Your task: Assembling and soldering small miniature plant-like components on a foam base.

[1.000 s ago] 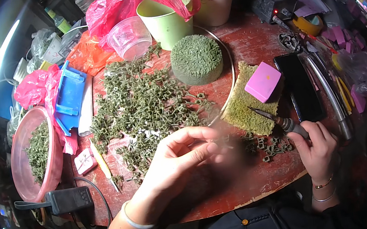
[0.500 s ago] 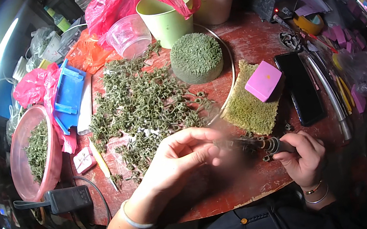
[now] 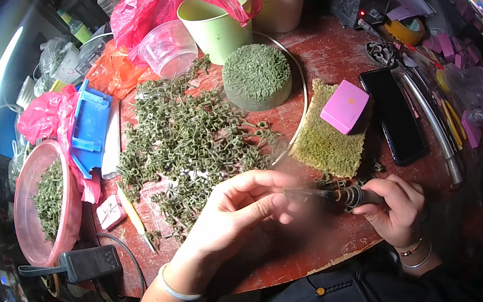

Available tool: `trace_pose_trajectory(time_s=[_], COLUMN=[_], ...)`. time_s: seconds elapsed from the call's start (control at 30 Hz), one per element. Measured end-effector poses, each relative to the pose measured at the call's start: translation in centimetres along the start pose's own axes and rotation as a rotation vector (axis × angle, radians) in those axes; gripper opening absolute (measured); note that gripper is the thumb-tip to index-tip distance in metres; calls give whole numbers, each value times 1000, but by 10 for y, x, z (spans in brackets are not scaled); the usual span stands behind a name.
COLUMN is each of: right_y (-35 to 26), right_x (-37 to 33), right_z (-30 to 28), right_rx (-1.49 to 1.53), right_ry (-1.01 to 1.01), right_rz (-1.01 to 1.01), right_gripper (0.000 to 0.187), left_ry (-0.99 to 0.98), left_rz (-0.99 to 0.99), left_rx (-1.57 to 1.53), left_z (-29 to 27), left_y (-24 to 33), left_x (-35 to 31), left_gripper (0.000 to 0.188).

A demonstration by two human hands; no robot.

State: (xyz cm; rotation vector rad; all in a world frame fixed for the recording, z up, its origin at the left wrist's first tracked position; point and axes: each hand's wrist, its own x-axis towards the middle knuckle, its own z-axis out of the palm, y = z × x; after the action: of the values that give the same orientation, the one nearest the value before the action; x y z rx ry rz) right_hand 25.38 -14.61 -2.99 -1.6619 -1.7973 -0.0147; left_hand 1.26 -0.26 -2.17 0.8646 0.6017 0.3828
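Observation:
My right hand (image 3: pixel 395 202), at the table's front right, is closed around the dark grey handle of a slim tool (image 3: pixel 359 197) with a ringed collar. The tool points left toward my left hand (image 3: pixel 232 209). Thumb and fingers of that hand are pinched together; a small greenish piece seems to be between them, but blur hides its kind. Haze hangs between the two hands. Beyond my left hand spreads a heap of small green looped pieces (image 3: pixel 188 134). A few more lie beside the tool's collar.
A round green block (image 3: pixel 257 79), a yellow-green mat (image 3: pixel 329 143) bearing a pink box (image 3: pixel 345 107), and a black phone (image 3: pixel 394 117) lie beyond my hands. To the left stand a pink bowl (image 3: pixel 23 211) and a power bank (image 3: pixel 90 262). Buckets (image 3: pixel 216 28) stand behind.
My right hand and the tool have shifted slightly left, closer to my left hand. My left hand has barely moved.

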Motion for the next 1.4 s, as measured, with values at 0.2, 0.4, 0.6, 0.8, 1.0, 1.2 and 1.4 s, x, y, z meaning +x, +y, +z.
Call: trace_pose_trajectory(time_s=[0.2,0.4,0.6,0.8,1.0,1.2,1.4], right_y=[-1,-1,-2,-2,0,-1,-1], right_x=[0,0,0,0,-1,-2,-3], right_z=[0,0,-1,0,-2,-1,0], right_rx=[-7,-7,-17,-28,-30,-29,-24], right_ry=[-14,-21,-32,-33,-11,-10,-17], right_rz=[-1,6,12,14,-13,-7,17], right_gripper=[36,37,37,37,37,37,36], left_ry=[-1,1,-2,-4,-12,-17,-6], left_rz=[-10,-11,-10,-8,-5,0,-3], left_rx=[-5,8,16,18,33,24,30], left_z=[0,-1,-2,-2,-2,-1,-1], left_y=[0,0,-1,-1,-1,-1,0], left_x=[0,0,0,0,1,1,1], left_gripper=[23,23,23,24,24,24,23])
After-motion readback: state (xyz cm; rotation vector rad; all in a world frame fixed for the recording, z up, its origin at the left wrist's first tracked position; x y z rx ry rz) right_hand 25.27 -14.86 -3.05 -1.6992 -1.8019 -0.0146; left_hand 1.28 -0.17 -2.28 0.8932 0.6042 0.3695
